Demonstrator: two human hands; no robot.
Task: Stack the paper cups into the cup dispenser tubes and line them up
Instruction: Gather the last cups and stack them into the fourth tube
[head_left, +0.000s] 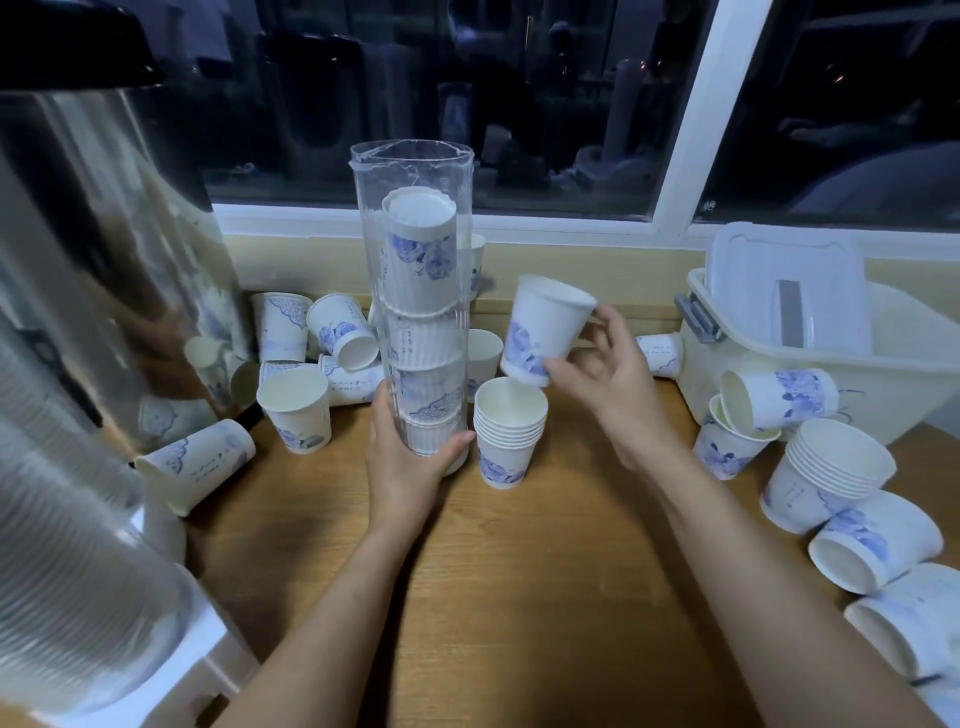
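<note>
On the wooden tabletop, the left hand wraps its fingers round the foot of the upright clear dispenser tube, partly filled with cups. Just right of it, above a nested stack, the right hand pinches a tilted paper cup.

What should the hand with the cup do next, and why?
Probably lift the cup in the right hand up to the open top of the clear tube and drop it in. The left hand holds the tube upright on the table, and the cups inside stop short of its top.
</note>
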